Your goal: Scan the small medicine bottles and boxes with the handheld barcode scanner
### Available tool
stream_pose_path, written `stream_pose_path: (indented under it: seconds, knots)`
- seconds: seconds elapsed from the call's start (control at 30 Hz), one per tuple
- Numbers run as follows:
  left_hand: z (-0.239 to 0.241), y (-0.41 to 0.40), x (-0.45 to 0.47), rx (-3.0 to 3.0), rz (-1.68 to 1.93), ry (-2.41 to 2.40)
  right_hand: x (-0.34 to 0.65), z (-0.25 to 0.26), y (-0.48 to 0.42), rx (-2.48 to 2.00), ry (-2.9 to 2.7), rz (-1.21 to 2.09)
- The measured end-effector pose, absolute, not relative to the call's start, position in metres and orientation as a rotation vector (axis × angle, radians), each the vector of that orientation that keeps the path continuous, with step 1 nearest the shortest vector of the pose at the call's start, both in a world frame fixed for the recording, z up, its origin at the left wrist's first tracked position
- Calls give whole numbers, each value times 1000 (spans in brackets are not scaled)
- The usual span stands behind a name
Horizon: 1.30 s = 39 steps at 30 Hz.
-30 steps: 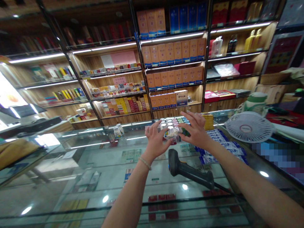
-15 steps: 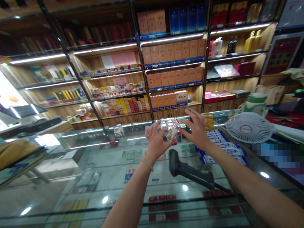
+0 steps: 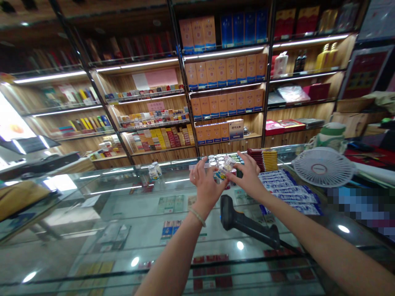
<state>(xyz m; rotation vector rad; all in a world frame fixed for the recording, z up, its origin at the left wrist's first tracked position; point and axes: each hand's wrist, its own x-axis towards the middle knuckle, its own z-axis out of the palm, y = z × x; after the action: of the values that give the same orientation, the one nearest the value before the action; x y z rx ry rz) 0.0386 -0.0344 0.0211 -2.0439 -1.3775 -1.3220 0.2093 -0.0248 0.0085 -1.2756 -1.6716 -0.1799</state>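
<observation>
Between my hands, above the glass counter, is a small clear jar (image 3: 221,175) with a colourful label; its details are blurred. My left hand (image 3: 207,184) curves around the jar's left side, with a beaded bracelet on the wrist. From the right, my right hand (image 3: 249,176) closes on the same jar, its thumb near the left thumb. Several small white-lidded jars (image 3: 212,158) stand in a cluster just behind, partly hidden by my fingers. A black handheld scanner (image 3: 249,224) lies on the glass in front of my hands.
Two more jars (image 3: 154,170) stand to the left on the glass counter (image 3: 135,205). On the right are blue-and-white packets (image 3: 286,191), a stack of yellow and dark-red packs (image 3: 263,159), a white fan (image 3: 322,166) and a green-lidded bottle (image 3: 331,135). Stocked shelves (image 3: 228,86) rise behind.
My right hand has moved left and down, from apart to touching the jar. My left hand has shifted slightly right. The dark-red and yellow packs are now less covered.
</observation>
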Motion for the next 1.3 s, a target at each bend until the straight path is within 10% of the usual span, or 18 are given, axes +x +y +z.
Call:
stream_pose_path:
  seconds: [1.3]
  knots:
    - [17,0,-31,-2205,-1071,-1280,168,17,-1,-1268,-1974,-434]
